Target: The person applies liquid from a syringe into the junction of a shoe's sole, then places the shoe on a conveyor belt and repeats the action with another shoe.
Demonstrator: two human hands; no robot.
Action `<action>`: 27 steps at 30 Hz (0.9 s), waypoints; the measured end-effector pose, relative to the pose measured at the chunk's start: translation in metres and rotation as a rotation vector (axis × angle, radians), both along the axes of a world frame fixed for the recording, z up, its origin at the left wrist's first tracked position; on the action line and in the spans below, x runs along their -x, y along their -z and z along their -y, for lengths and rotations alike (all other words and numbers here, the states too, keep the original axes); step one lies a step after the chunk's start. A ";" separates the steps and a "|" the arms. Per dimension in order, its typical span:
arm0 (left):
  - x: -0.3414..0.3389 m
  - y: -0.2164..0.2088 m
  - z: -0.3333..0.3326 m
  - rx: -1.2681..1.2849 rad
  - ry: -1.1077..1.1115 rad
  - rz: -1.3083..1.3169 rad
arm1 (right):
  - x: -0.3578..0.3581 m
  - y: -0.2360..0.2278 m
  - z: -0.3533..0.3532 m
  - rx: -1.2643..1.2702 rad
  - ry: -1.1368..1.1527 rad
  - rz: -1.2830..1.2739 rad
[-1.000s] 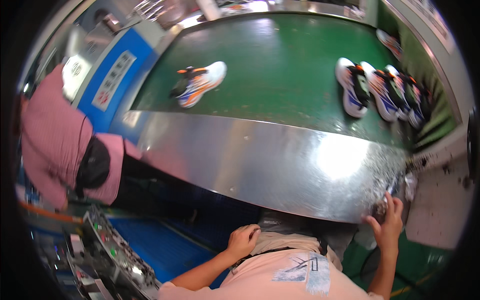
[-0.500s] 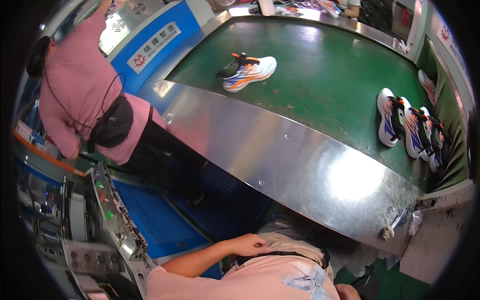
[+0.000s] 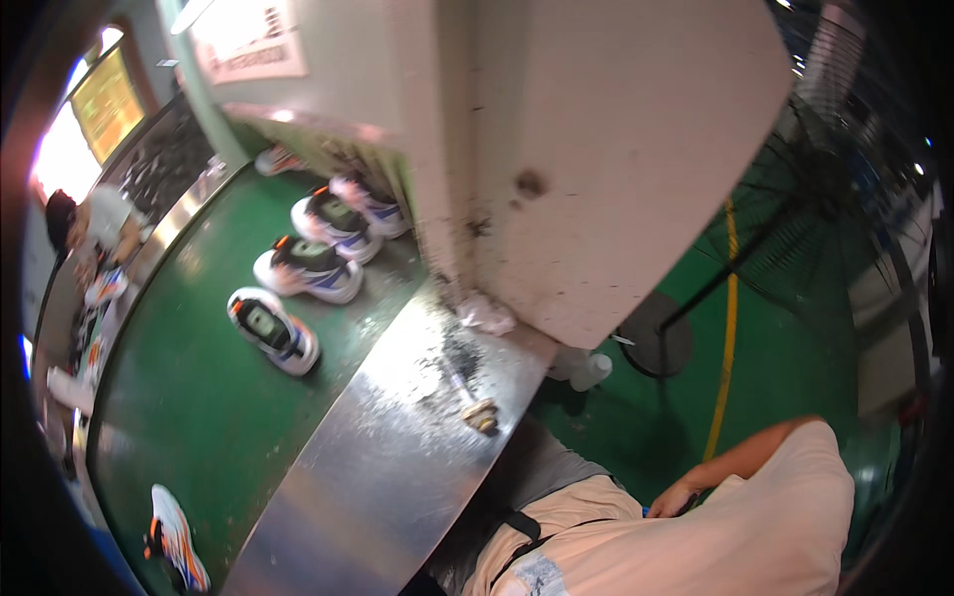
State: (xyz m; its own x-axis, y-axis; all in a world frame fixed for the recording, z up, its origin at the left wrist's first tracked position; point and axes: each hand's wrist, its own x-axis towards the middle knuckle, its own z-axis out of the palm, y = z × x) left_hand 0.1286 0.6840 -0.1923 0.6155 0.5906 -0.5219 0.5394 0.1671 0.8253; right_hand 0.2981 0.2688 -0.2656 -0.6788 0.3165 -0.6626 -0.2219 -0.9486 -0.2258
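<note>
My right hand [image 3: 676,499] hangs low beside my hip at the right, away from the bench. Its fingers look curled, and bits of blue and something dark show against them, too small to name. My left hand is out of sight. Nearest to my body is the steel ledge [image 3: 338,487], where a small brush-like tool [image 3: 480,415] with a pale, worn end lies. Past the ledge, on a green conveyor surface [image 3: 189,397], stand several white sneakers, including one sneaker [image 3: 273,331] in front and another sneaker [image 3: 308,268] behind it. One more sneaker [image 3: 177,541] is at the lower left.
A pale machine panel [image 3: 596,149] rises at the ledge's end, with crumpled white material [image 3: 487,313] at its foot. A standing fan [image 3: 795,189] and its round base [image 3: 656,333] are on the right. A person [image 3: 104,223] works beyond the conveyor.
My view has swung to the right, toward the end of the bench and the fan. My left hand, seen at my waist before, has left the picture; my right hand now shows more fully.
</note>
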 end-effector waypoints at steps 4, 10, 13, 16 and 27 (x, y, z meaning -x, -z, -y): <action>-0.050 0.003 -0.005 -0.030 0.165 0.062 | -0.001 0.012 -0.011 -0.146 0.028 -0.044; -0.070 0.014 -0.015 -0.037 0.250 0.063 | -0.006 0.033 -0.024 -0.096 0.032 -0.115; -0.071 0.015 -0.015 -0.033 0.271 0.061 | 0.004 0.041 -0.016 -0.090 0.053 -0.166; -0.070 0.015 -0.013 -0.039 0.268 0.046 | 0.006 0.051 -0.009 -0.083 0.059 -0.217; 0.046 -0.004 0.017 0.054 0.087 -0.050 | 0.003 -0.023 -0.040 -0.110 -0.073 -0.309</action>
State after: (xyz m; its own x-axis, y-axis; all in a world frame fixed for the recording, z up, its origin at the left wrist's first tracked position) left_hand 0.0827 0.6673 -0.1879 0.6360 0.5059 -0.5827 0.5938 0.1613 0.7882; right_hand 0.2953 0.3083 -0.2431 -0.8659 0.3179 -0.3862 -0.2282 -0.9381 -0.2606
